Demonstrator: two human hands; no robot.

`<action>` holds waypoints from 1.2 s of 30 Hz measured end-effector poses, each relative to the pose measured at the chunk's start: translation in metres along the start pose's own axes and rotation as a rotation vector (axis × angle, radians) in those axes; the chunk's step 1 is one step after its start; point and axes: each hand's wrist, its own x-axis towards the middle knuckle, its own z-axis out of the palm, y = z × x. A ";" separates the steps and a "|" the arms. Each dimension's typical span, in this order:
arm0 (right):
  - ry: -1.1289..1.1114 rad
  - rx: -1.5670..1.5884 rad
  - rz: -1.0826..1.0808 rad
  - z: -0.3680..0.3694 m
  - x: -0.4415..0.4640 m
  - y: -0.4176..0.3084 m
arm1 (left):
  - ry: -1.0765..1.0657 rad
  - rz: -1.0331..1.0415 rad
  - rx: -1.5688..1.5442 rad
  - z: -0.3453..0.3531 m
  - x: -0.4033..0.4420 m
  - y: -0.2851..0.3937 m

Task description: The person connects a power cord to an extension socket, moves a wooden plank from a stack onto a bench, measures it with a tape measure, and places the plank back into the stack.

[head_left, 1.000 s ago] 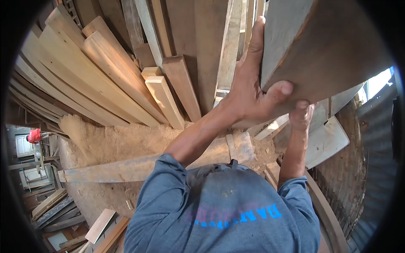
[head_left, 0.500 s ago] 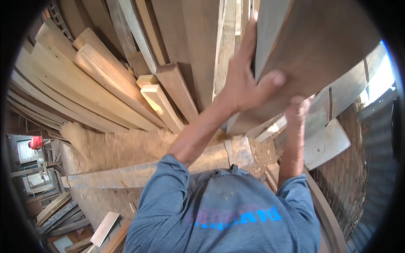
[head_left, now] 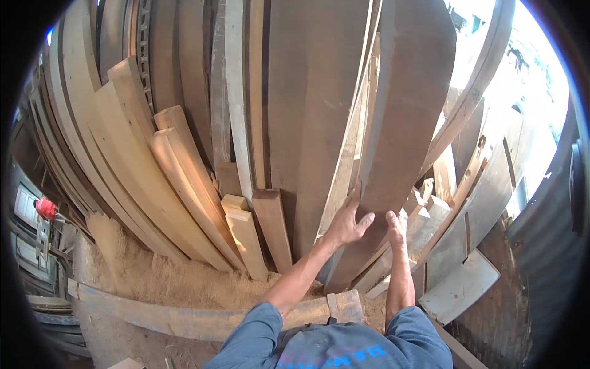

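Observation:
A wide, dark wooden plank (head_left: 402,117) stands nearly upright in front of me, its lower end near the sawdust floor. My left hand (head_left: 345,226) grips its left edge, the fingers going behind and the thumb lying toward the near face. On the opposite edge is my right hand (head_left: 397,229), thumb up against the face and fingers mostly hidden. Both hands hold the plank low down, at about the same height. Just left of it leans another broad brown board (head_left: 316,111).
Many boards lean in a row at the left, among them pale planks (head_left: 132,166) and a short block (head_left: 246,243). A long flat board (head_left: 203,317) lies across the sawdust (head_left: 160,264). At the right are offcuts (head_left: 430,212), a grey panel (head_left: 464,288) and corrugated sheeting (head_left: 544,258).
The plank has moved away from me and now stands more upright among the leaning boards. Both hands remain at its edges, and my view has tilted upward.

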 end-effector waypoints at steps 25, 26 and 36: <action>-0.069 -0.408 0.081 0.008 0.057 0.079 | -0.648 -0.792 0.222 0.002 -0.329 -0.113; -0.087 -0.421 0.077 0.010 0.053 0.076 | -0.653 -0.787 0.201 0.002 -0.330 -0.117; -0.515 -0.873 0.280 -0.006 -0.124 0.131 | -0.435 -0.940 0.116 -0.024 -0.391 -0.117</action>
